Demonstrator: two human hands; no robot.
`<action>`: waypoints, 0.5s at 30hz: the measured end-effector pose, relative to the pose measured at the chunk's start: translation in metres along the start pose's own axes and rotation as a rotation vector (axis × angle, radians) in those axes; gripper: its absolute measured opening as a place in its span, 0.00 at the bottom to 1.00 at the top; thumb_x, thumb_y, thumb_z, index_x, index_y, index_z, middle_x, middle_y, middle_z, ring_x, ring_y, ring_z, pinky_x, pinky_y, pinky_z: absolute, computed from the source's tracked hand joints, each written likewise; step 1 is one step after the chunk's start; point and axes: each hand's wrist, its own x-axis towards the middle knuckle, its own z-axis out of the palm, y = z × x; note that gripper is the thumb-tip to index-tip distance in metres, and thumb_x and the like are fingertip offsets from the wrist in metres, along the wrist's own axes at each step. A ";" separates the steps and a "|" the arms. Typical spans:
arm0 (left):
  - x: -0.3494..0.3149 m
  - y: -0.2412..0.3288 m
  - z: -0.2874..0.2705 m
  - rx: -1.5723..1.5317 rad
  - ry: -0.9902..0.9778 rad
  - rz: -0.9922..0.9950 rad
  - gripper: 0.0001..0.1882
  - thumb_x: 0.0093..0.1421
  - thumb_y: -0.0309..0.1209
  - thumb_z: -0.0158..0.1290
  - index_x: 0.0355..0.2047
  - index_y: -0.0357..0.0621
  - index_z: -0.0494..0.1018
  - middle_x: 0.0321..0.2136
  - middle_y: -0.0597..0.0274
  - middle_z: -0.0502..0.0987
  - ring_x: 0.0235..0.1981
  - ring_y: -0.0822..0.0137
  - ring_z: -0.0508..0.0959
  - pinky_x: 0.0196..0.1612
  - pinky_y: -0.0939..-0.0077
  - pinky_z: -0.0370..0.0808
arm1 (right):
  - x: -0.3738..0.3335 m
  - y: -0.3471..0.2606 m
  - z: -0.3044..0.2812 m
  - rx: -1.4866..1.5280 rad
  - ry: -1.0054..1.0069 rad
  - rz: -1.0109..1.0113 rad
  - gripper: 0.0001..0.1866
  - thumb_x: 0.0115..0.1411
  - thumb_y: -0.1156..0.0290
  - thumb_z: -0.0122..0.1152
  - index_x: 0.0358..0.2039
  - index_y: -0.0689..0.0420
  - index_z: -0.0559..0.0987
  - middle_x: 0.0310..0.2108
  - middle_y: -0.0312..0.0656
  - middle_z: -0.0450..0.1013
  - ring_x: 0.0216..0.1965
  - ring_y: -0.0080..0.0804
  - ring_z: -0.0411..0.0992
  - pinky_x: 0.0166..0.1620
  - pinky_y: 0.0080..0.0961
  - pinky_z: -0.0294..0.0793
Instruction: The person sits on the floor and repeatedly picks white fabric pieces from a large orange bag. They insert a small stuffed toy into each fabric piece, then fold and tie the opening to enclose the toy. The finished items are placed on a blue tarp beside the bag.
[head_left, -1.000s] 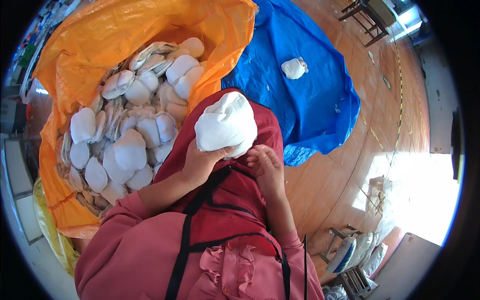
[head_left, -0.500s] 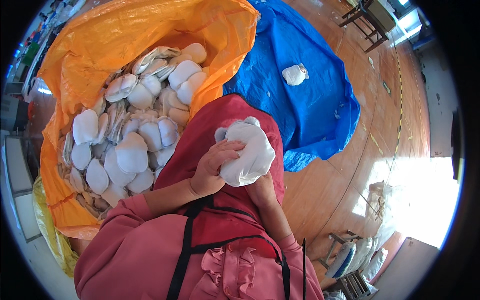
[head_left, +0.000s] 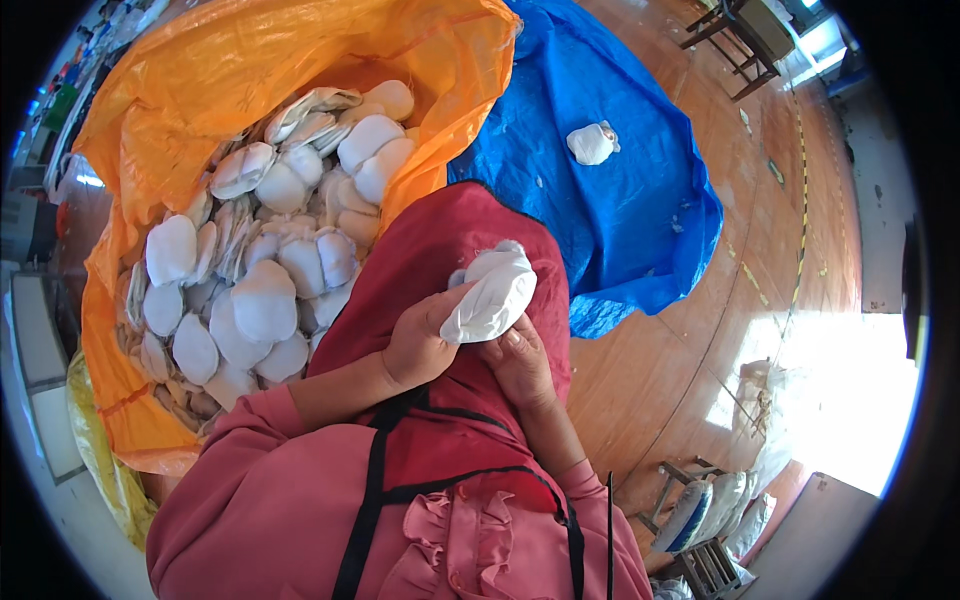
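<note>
Over my lap, covered by a red apron [head_left: 440, 240], a stuffed white cloth piece [head_left: 500, 295] is tilted up on edge. It is rounded, with small grey-white fuzzy bumps at its far end. My left hand [head_left: 422, 335] grips it from the left, with fingers partly hidden behind it. My right hand [head_left: 522, 365] holds its lower right edge between thumb and fingers. On my left, flat white padded pieces [head_left: 265, 305] with rounded outlines fill a large orange sack [head_left: 180, 90]. A similar stuffed white piece [head_left: 592, 145] lies by itself on a blue plastic sheet [head_left: 640, 230].
A wooden stool [head_left: 738, 45] stands at the far right on the reddish-brown floor [head_left: 660, 390]. Several cushion-like white bundles [head_left: 710, 510] rest on a rack at the lower right. A yellow bag [head_left: 100, 460] lies beside the orange sack.
The stuffed white piece has turned from its broad face onto its edge. My left fingers have slipped behind it, and my right thumb and fingers have come into view underneath.
</note>
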 end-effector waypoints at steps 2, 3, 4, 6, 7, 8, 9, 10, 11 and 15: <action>-0.001 -0.001 -0.002 -0.065 -0.042 -0.058 0.21 0.61 0.21 0.54 0.56 0.41 0.72 0.50 0.49 0.78 0.49 0.52 0.80 0.52 0.66 0.76 | -0.003 -0.002 0.000 0.076 -0.071 0.070 0.30 0.60 0.60 0.67 0.59 0.55 0.68 0.37 0.33 0.70 0.33 0.23 0.65 0.36 0.21 0.65; -0.001 0.000 -0.001 -0.123 -0.056 -0.066 0.20 0.62 0.21 0.54 0.55 0.40 0.72 0.49 0.50 0.79 0.48 0.55 0.80 0.51 0.68 0.76 | -0.004 -0.001 -0.003 0.070 -0.061 0.074 0.30 0.60 0.60 0.67 0.59 0.54 0.68 0.38 0.33 0.71 0.34 0.24 0.66 0.37 0.22 0.66; 0.000 0.000 -0.001 -0.182 -0.070 -0.073 0.19 0.62 0.22 0.54 0.54 0.40 0.73 0.47 0.51 0.80 0.47 0.58 0.81 0.51 0.69 0.76 | -0.005 0.001 -0.006 0.065 -0.052 0.078 0.29 0.60 0.60 0.67 0.59 0.53 0.69 0.39 0.34 0.72 0.35 0.25 0.67 0.37 0.22 0.67; 0.001 0.001 0.001 -0.411 -0.054 -0.158 0.16 0.63 0.23 0.54 0.53 0.39 0.74 0.45 0.55 0.81 0.46 0.64 0.81 0.50 0.70 0.76 | -0.007 0.003 -0.002 0.006 0.037 0.045 0.30 0.59 0.59 0.68 0.60 0.51 0.69 0.44 0.37 0.74 0.38 0.29 0.71 0.38 0.24 0.71; 0.002 0.002 0.002 -0.526 -0.046 -0.199 0.15 0.64 0.24 0.54 0.52 0.39 0.75 0.44 0.56 0.81 0.45 0.67 0.81 0.49 0.71 0.76 | -0.007 0.003 -0.004 0.001 0.001 0.032 0.31 0.59 0.59 0.68 0.60 0.51 0.68 0.46 0.37 0.74 0.39 0.30 0.72 0.38 0.24 0.72; 0.000 -0.001 0.001 -0.540 -0.055 -0.274 0.15 0.64 0.24 0.55 0.51 0.39 0.75 0.43 0.57 0.82 0.45 0.68 0.81 0.49 0.71 0.76 | -0.007 0.002 -0.006 -0.004 -0.034 0.017 0.32 0.59 0.58 0.68 0.61 0.51 0.68 0.48 0.38 0.73 0.39 0.31 0.73 0.38 0.25 0.72; -0.003 -0.007 -0.002 -0.554 -0.064 -0.349 0.14 0.64 0.25 0.55 0.50 0.39 0.76 0.42 0.59 0.82 0.44 0.69 0.80 0.48 0.71 0.76 | -0.008 0.001 -0.007 -0.009 -0.068 0.003 0.32 0.59 0.58 0.68 0.61 0.51 0.68 0.50 0.39 0.73 0.40 0.32 0.73 0.38 0.26 0.73; -0.004 -0.009 -0.003 -0.567 -0.074 -0.424 0.13 0.65 0.25 0.55 0.49 0.39 0.76 0.42 0.60 0.82 0.44 0.70 0.80 0.48 0.72 0.76 | -0.010 0.000 -0.006 0.007 -0.099 0.004 0.34 0.59 0.57 0.68 0.62 0.52 0.67 0.51 0.39 0.72 0.38 0.32 0.73 0.35 0.26 0.73; -0.006 -0.008 -0.001 -0.527 -0.038 -0.415 0.12 0.65 0.26 0.55 0.48 0.39 0.76 0.41 0.60 0.82 0.43 0.69 0.80 0.48 0.72 0.76 | -0.009 -0.004 0.004 0.026 -0.136 0.010 0.35 0.59 0.55 0.68 0.63 0.52 0.66 0.52 0.40 0.71 0.36 0.31 0.73 0.33 0.25 0.73; -0.013 -0.008 0.004 -0.384 -0.095 -0.382 0.12 0.64 0.27 0.57 0.47 0.39 0.76 0.41 0.59 0.82 0.44 0.67 0.80 0.49 0.71 0.75 | -0.006 -0.005 0.011 0.009 -0.166 0.035 0.34 0.59 0.52 0.69 0.60 0.53 0.69 0.48 0.41 0.74 0.26 0.30 0.72 0.26 0.25 0.72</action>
